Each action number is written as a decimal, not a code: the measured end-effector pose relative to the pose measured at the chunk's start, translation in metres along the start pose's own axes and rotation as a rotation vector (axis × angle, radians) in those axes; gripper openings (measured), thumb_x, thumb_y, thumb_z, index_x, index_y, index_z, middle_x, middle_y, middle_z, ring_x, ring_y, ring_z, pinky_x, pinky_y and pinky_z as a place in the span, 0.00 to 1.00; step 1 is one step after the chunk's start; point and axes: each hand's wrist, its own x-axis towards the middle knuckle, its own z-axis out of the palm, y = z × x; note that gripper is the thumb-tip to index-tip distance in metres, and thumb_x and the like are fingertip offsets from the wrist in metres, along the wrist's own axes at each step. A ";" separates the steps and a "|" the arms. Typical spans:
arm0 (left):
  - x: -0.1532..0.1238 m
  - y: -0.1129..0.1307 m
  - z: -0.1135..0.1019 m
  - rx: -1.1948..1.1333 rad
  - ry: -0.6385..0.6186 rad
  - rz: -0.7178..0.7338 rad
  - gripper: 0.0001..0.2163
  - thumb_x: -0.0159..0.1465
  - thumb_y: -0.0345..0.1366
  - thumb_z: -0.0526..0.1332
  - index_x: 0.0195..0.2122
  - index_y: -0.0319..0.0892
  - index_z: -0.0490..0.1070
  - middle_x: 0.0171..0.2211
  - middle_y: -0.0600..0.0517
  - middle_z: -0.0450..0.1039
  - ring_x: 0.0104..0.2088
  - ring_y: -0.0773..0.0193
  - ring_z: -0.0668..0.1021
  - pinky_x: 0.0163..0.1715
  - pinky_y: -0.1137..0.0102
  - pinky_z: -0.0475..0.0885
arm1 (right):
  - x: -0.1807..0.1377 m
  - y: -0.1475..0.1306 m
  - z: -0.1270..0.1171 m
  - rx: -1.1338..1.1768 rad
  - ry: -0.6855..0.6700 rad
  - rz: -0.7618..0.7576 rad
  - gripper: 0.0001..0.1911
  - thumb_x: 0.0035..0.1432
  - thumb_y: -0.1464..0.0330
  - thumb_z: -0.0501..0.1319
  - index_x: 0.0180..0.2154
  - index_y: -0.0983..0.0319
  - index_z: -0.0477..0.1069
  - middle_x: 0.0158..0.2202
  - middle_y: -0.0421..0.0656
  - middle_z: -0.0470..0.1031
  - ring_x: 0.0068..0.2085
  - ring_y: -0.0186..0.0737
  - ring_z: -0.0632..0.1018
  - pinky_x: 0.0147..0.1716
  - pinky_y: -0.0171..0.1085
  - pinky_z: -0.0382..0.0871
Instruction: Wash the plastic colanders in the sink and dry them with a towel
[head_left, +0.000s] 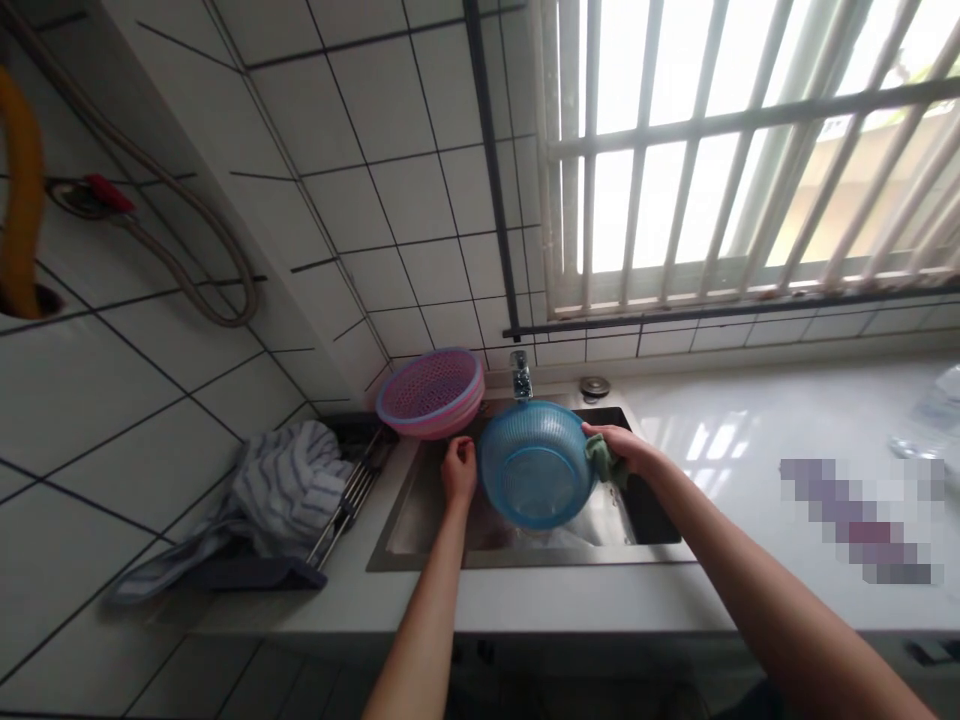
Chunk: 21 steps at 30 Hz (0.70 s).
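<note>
Head view, looking down over a sink. Left hand [458, 470] closed on the left rim of a blue colander [534, 463], fingers curled over the edge. Right hand [622, 448] clamped on the opposite rim, pressing a green cloth [600, 457] against the colander's outer wall. Colander held above the steel sink [420, 520], clear of the basin floor, tipped on its side so that the open mouth faced back toward the camera and slightly upward, base turned toward the wall and the tap [520, 377]. Round in outline, so no long axis to speak of; line between the two gripped points ran left to right. Behind and to the left, a stack of pink colanders [431, 393] perched on the sink's back corner, mouth tilted toward the camera, near the blue one but apart from it. Further left, a striped towel [281, 485] heaped over a dish rack [352, 490] beside the sink. Right of the sink, white bench [750, 430], glossy with window glare. Tiled wall [360, 200] behind, barred window [742, 150] above the bench, grey hose [187, 250] looped across the tiles at left.
</note>
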 end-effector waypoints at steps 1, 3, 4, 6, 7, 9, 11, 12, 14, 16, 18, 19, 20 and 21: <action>-0.001 0.001 0.000 -0.005 0.004 -0.005 0.10 0.68 0.38 0.58 0.45 0.44 0.77 0.42 0.45 0.83 0.41 0.55 0.83 0.44 0.66 0.74 | 0.006 0.006 0.002 -0.016 0.006 0.014 0.20 0.63 0.53 0.70 0.30 0.63 0.77 0.24 0.46 0.77 0.21 0.39 0.73 0.23 0.39 0.73; -0.005 0.005 0.002 -0.024 -0.038 0.036 0.09 0.68 0.37 0.59 0.45 0.44 0.77 0.41 0.45 0.83 0.40 0.55 0.83 0.45 0.64 0.75 | 0.016 0.022 0.005 -0.061 0.024 -0.005 0.21 0.61 0.53 0.72 0.28 0.63 0.76 0.23 0.45 0.76 0.21 0.38 0.72 0.22 0.37 0.70; -0.007 0.009 0.003 -0.041 -0.053 0.069 0.09 0.68 0.37 0.59 0.45 0.44 0.77 0.41 0.45 0.82 0.41 0.56 0.83 0.46 0.64 0.75 | 0.020 0.031 0.006 -0.082 0.029 -0.036 0.21 0.60 0.53 0.73 0.28 0.63 0.76 0.23 0.45 0.77 0.22 0.37 0.72 0.22 0.36 0.69; -0.011 0.022 0.004 -0.086 -0.047 0.135 0.10 0.69 0.39 0.59 0.46 0.43 0.77 0.42 0.44 0.82 0.42 0.56 0.83 0.47 0.65 0.76 | 0.028 0.046 0.008 -0.117 0.034 -0.129 0.22 0.57 0.51 0.74 0.29 0.63 0.77 0.25 0.44 0.78 0.24 0.37 0.73 0.24 0.34 0.68; -0.010 0.031 0.003 -0.109 -0.031 0.166 0.12 0.70 0.41 0.59 0.47 0.43 0.77 0.43 0.44 0.82 0.43 0.56 0.83 0.47 0.65 0.77 | 0.031 0.052 0.009 -0.129 0.036 -0.176 0.23 0.57 0.50 0.73 0.30 0.63 0.78 0.27 0.44 0.79 0.26 0.37 0.73 0.25 0.34 0.68; -0.002 0.057 0.000 -0.125 -0.004 0.237 0.16 0.70 0.45 0.61 0.53 0.42 0.77 0.47 0.42 0.82 0.44 0.55 0.84 0.48 0.64 0.78 | 0.039 0.059 0.008 -0.140 0.031 -0.264 0.26 0.56 0.46 0.71 0.32 0.63 0.79 0.29 0.44 0.80 0.28 0.37 0.74 0.27 0.33 0.68; 0.015 0.088 -0.004 -0.078 0.000 0.347 0.22 0.70 0.46 0.63 0.61 0.42 0.74 0.55 0.40 0.81 0.51 0.53 0.83 0.54 0.62 0.78 | 0.045 0.061 0.006 -0.136 0.019 -0.337 0.29 0.56 0.41 0.69 0.33 0.63 0.79 0.30 0.43 0.79 0.29 0.37 0.74 0.29 0.33 0.68; 0.026 0.105 -0.005 -0.033 -0.023 0.410 0.26 0.70 0.46 0.65 0.66 0.42 0.70 0.60 0.40 0.78 0.57 0.51 0.81 0.58 0.60 0.76 | 0.048 0.061 0.005 -0.133 0.011 -0.362 0.31 0.56 0.39 0.68 0.33 0.63 0.78 0.31 0.43 0.79 0.30 0.37 0.73 0.30 0.34 0.68; 0.053 0.136 -0.003 0.099 -0.141 0.539 0.36 0.68 0.48 0.68 0.74 0.45 0.61 0.72 0.42 0.67 0.69 0.49 0.73 0.69 0.57 0.69 | 0.052 0.061 0.004 -0.125 -0.003 -0.395 0.34 0.55 0.37 0.67 0.33 0.63 0.78 0.32 0.44 0.78 0.30 0.37 0.73 0.31 0.34 0.68; 0.077 0.158 0.005 0.231 -0.286 0.630 0.40 0.67 0.48 0.69 0.77 0.43 0.56 0.77 0.44 0.57 0.76 0.50 0.63 0.75 0.58 0.59 | 0.052 0.061 0.004 -0.114 -0.003 -0.400 0.35 0.54 0.35 0.66 0.34 0.63 0.77 0.32 0.44 0.77 0.31 0.37 0.73 0.31 0.35 0.67; 0.096 0.171 0.015 0.345 -0.441 0.663 0.39 0.67 0.45 0.70 0.76 0.38 0.59 0.76 0.42 0.58 0.77 0.50 0.61 0.76 0.59 0.56 | 0.052 0.063 0.004 -0.101 0.000 -0.396 0.35 0.54 0.35 0.66 0.35 0.63 0.77 0.33 0.44 0.77 0.32 0.38 0.73 0.32 0.36 0.67; 0.102 0.175 0.020 0.384 -0.484 0.655 0.34 0.69 0.43 0.68 0.74 0.38 0.63 0.75 0.42 0.61 0.76 0.51 0.63 0.76 0.60 0.57 | 0.051 0.064 0.004 -0.094 0.002 -0.393 0.35 0.54 0.35 0.66 0.35 0.63 0.77 0.33 0.44 0.77 0.32 0.38 0.73 0.32 0.36 0.67; 0.107 0.177 0.024 0.412 -0.506 0.637 0.29 0.72 0.41 0.65 0.72 0.38 0.67 0.73 0.42 0.64 0.74 0.52 0.66 0.75 0.60 0.59 | 0.051 0.064 0.004 -0.086 0.003 -0.390 0.35 0.54 0.35 0.67 0.35 0.63 0.77 0.33 0.44 0.77 0.32 0.38 0.73 0.33 0.36 0.67; 0.110 0.179 0.027 0.429 -0.508 0.615 0.24 0.74 0.38 0.61 0.70 0.40 0.70 0.71 0.43 0.67 0.73 0.53 0.69 0.73 0.61 0.62 | 0.051 0.065 0.004 -0.079 0.000 -0.387 0.35 0.54 0.35 0.67 0.35 0.63 0.77 0.33 0.44 0.77 0.32 0.38 0.73 0.33 0.36 0.67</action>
